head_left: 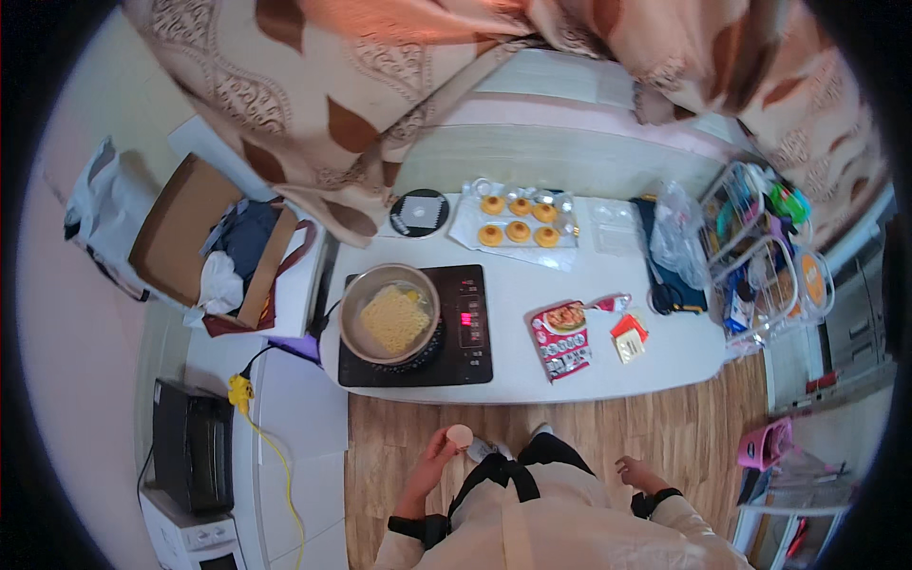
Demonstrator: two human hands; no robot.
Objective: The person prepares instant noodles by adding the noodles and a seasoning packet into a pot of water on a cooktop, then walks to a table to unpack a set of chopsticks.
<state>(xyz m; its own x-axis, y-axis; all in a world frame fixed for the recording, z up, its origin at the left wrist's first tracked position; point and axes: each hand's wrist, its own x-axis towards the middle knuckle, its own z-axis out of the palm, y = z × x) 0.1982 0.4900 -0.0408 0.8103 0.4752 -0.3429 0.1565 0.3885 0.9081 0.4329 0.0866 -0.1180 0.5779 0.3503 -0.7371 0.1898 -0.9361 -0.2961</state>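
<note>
My left hand (437, 456) is closed around a rounded, pale brown egg (459, 436), held in front of the table's near edge. Off to the right, my right hand (643, 473) hangs in the air with loosely bent fingers and nothing visible in it. Beyond the left hand, a metal pot (351, 334) stands on a black induction cooktop (470, 359) with a lit red display. A square block of instant noodles (394, 320) lies in liquid in the pot, with something yellow at its upper right edge.
On the white table (513, 375) lie a red noodle packet (562, 344), small sachets (629, 339) and a plastic tray of small cakes (518, 231). A wire rack (760, 275) stands at the right. An open cardboard box (180, 218) and a yellow cord (275, 451) are at the left.
</note>
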